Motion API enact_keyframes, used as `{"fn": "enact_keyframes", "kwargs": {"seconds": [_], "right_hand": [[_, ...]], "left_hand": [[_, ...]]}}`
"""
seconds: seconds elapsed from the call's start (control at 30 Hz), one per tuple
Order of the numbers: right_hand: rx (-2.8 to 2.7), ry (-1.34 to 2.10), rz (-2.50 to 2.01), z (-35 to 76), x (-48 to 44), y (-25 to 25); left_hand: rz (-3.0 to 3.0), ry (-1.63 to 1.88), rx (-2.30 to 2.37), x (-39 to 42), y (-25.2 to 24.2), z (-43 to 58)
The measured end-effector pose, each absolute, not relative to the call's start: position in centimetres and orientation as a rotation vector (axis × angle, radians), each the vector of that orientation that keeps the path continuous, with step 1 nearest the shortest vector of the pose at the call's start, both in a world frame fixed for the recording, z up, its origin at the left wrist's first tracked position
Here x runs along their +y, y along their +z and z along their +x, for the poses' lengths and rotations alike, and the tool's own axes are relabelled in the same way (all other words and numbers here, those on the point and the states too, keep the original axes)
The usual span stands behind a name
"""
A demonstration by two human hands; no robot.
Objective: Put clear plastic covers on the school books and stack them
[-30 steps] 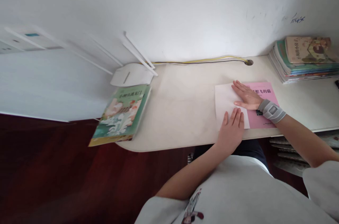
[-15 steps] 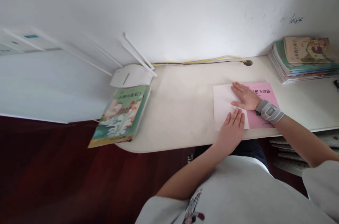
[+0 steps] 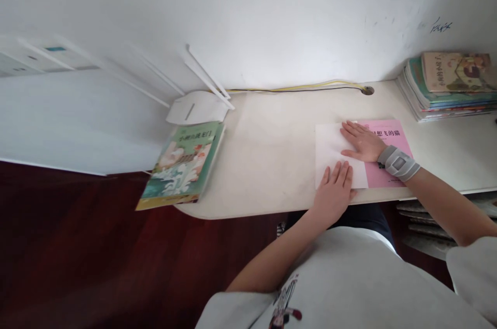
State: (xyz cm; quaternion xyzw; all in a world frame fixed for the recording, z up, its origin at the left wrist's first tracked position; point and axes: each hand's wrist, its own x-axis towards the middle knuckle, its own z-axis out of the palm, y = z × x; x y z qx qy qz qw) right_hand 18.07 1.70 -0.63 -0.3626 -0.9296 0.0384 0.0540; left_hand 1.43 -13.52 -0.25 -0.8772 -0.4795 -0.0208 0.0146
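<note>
Little has shifted in the last moment: the left hand (image 3: 333, 195) lies flat at the near edge of a white sheet of paper (image 3: 330, 152), its fingers (image 3: 337, 176) spread and holding nothing, while the right hand (image 3: 362, 141), in a wrist brace (image 3: 398, 163), rests equally open at 1 o'clock from it, the sheet overlapping a pink book (image 3: 390, 137) on the table (image 3: 272, 163).

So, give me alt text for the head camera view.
The left hand and right hand rest flat on a white sheet of paper lying over a pink book on a cream desk. The right wrist wears a grey brace.
</note>
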Motion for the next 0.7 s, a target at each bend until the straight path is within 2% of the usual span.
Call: {"fn": "enact_keyframes", "kwargs": {"seconds": [0.2, 0.4, 0.5, 0.57, 0.6, 0.7], "right_hand": [[-2.900, -0.005, -1.149, 17.5, 1.2, -0.5], [-2.720, -0.088, -1.401, 16.5, -0.9, -0.5], [-2.545, -0.079, -1.572, 16.4, -1.9, -0.8], [-2.507, -0.016, -1.558, 16.8, -2.3, -0.9], [-2.496, 0.032, -1.520, 17.2, -2.4, -0.8], [-2.403, 0.224, -1.387, 18.5, -2.7, -0.5]], "left_hand": [[-2.751, -0.146, -1.655, -14.2, -1.0, -3.0], [-2.241, -0.409, -2.326, -12.4, 0.6, -8.3], [-2.210, -0.493, -2.562, -11.3, 1.5, -9.0], [-2.293, -0.798, -2.699, -10.7, 2.1, -8.9], [-2.332, -1.089, -2.760, -10.5, 2.5, -8.7], [-2.413, -2.369, -2.669, -10.0, 4.2, -7.5]]}}
